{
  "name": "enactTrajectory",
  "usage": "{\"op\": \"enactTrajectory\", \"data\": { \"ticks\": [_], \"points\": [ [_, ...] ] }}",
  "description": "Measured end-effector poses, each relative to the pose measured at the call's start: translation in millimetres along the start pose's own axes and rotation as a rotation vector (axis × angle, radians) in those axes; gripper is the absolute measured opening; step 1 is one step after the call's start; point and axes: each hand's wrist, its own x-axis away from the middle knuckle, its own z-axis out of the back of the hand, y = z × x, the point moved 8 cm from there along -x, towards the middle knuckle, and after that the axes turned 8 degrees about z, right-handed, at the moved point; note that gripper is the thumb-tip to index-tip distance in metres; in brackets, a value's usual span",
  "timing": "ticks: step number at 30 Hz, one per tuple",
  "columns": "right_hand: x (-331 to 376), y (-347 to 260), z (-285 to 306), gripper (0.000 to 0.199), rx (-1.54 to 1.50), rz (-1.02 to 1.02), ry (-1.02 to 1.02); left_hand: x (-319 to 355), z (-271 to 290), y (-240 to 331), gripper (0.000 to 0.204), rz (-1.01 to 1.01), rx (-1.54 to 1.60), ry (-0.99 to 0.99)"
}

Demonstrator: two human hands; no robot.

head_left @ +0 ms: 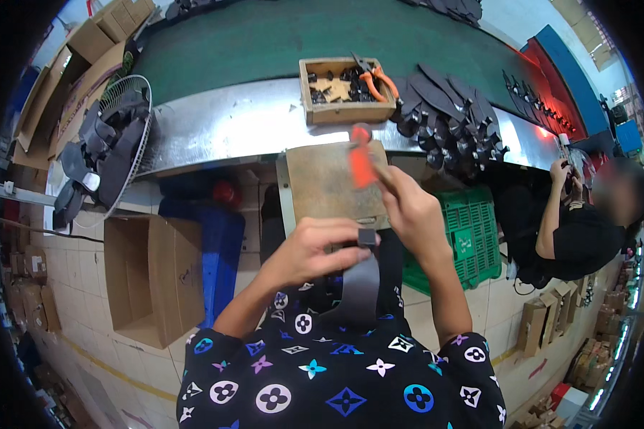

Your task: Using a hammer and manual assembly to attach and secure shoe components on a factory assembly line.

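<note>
My left hand (313, 249) pinches a dark grey curved piece that looks like a shoe sole (363, 289). A small dark block shows at its upper end, between my thumb and fingers. The lower end of the sole hangs over my lap. My right hand (416, 213) is closed round the handle of a hammer (363, 166) with an orange-red head, blurred by motion. The hammer is raised over a worn wooden board (322, 175), apart from the sole. Behind the board, a wooden box (343, 113) holds small black parts, with orange-handled pliers (379, 84) resting across it.
Several dark soles with shiny black ends (447, 118) are heaped on the metal bench edge (222, 118). A white wire basket (147, 129) of dark pieces stands left. Below are a cardboard box (179, 279), a blue bin (222, 257) and a green crate (472, 243). A person (587, 236) works at right.
</note>
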Motion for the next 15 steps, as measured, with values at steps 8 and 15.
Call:
{"op": "enactTrajectory", "data": {
  "ticks": [8, 15],
  "points": [
    [-4, -25, 6, 0.027, -0.491, 0.129, -0.297, 26, -34, 13, 0.025, 0.215, 0.548, -0.165],
    [-9, -53, 29, 0.033, -0.996, 0.316, -0.532, 11, -41, 19, 0.026, 0.154, 0.598, -0.450]
  ]
}}
